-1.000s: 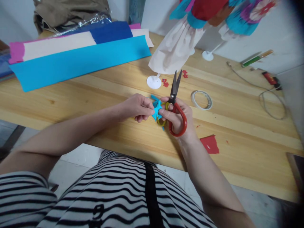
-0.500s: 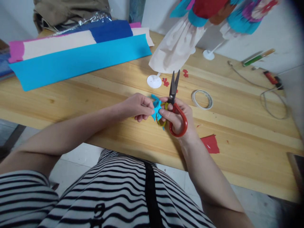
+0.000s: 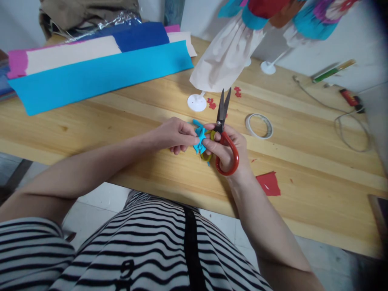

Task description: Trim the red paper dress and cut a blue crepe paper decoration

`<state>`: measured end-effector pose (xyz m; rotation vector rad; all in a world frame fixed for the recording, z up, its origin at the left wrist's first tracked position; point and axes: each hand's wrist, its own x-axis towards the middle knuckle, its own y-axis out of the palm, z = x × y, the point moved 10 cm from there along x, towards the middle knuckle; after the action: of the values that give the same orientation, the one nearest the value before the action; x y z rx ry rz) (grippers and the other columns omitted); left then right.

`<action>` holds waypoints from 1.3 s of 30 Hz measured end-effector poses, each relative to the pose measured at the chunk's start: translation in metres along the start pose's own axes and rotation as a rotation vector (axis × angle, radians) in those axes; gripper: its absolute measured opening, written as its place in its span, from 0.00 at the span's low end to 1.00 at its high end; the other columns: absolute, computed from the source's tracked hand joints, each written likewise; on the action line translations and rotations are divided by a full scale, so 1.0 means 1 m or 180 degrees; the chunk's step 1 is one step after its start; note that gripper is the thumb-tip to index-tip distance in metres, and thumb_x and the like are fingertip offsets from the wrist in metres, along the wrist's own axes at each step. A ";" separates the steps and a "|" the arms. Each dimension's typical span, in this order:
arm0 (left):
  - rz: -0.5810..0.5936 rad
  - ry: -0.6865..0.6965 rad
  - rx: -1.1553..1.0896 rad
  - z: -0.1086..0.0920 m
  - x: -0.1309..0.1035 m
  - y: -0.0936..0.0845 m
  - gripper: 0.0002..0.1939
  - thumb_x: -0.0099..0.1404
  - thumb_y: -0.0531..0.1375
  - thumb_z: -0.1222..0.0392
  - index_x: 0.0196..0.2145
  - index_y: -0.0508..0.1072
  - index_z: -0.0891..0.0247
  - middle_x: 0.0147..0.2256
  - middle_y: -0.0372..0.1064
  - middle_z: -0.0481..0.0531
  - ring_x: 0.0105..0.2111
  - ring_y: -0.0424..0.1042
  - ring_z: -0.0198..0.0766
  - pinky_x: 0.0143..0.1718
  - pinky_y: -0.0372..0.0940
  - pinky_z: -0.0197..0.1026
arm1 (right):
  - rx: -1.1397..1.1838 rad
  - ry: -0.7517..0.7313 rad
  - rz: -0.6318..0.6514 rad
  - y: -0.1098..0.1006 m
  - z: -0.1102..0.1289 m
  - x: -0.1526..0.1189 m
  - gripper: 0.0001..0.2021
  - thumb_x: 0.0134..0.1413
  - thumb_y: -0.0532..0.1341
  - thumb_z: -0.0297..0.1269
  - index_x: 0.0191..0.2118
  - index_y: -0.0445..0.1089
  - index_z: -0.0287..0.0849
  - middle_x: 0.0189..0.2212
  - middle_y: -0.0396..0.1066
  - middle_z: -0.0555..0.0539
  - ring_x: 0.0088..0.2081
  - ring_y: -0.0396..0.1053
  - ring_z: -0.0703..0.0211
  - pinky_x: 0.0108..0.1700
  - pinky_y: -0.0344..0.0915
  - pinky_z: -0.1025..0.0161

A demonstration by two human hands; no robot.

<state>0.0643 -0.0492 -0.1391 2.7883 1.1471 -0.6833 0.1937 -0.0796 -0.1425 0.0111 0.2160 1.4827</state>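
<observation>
Between my two hands is a small cut piece of blue crepe paper (image 3: pixel 200 141) with pointed, ragged edges. My left hand (image 3: pixel 178 136) pinches its left side between thumb and finger. On the other side, my right hand (image 3: pixel 227 147) presses the same paper with its thumb. A pair of scissors (image 3: pixel 223 115) with red handles also hangs in my right hand, blades slightly parted and pointing away from me. Something yellow (image 3: pixel 207 157) shows beside the blue paper, partly covered by my right hand. Small red paper cutouts (image 3: pixel 211 104) lie beyond the scissors.
A roll of tape (image 3: pixel 259 126) lies right of my hands, and a red paper scrap (image 3: pixel 268 184) is by my right forearm. Crepe paper sheets (image 3: pixel 103 76) fill the back left. A paper dress on a stand (image 3: pixel 226 60) rises behind, with a cable (image 3: pixel 321 103) farther right.
My left thumb has slid slightly right over the blue paper, covering more of it. The scissors stay in my right hand; the view has shifted a little.
</observation>
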 end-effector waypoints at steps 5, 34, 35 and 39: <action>0.0069 0.0071 -0.0093 0.002 0.002 0.004 0.14 0.61 0.61 0.69 0.18 0.70 0.66 0.17 0.67 0.45 0.16 0.65 0.27 0.19 0.58 0.29 | -0.0189 -0.0030 0.0007 0.000 0.000 0.000 0.23 0.34 0.81 0.40 0.40 0.77 0.48 0.24 0.67 0.58 0.20 0.63 0.66 0.22 0.62 0.63; -0.1084 0.0670 -0.1761 -0.012 -0.015 -0.052 0.17 0.64 0.61 0.71 0.18 0.69 0.66 0.16 0.65 0.43 0.14 0.61 0.23 0.17 0.57 0.27 | -0.2135 -0.0606 0.0764 0.002 0.000 -0.027 0.19 0.62 0.68 0.55 0.48 0.82 0.46 0.27 0.68 0.51 0.28 0.62 0.56 0.31 0.62 0.59; -0.1057 0.0626 -0.1745 -0.011 -0.015 -0.051 0.17 0.64 0.61 0.72 0.18 0.69 0.66 0.16 0.65 0.43 0.14 0.61 0.23 0.17 0.57 0.27 | -0.2125 -0.0610 0.0751 0.003 0.001 -0.026 0.19 0.62 0.68 0.55 0.48 0.82 0.46 0.27 0.68 0.51 0.28 0.63 0.56 0.31 0.62 0.59; -0.0991 0.0503 -0.1681 -0.009 -0.013 -0.045 0.18 0.63 0.61 0.72 0.16 0.68 0.66 0.15 0.64 0.43 0.14 0.60 0.22 0.17 0.57 0.26 | -0.2146 -0.0513 0.0696 0.008 0.006 -0.024 0.18 0.59 0.70 0.55 0.45 0.82 0.46 0.27 0.70 0.51 0.28 0.64 0.55 0.31 0.63 0.58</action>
<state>0.0291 -0.0231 -0.1206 2.2721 1.5408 -0.1329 0.1854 -0.1017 -0.1326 -0.3976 -0.4336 1.7007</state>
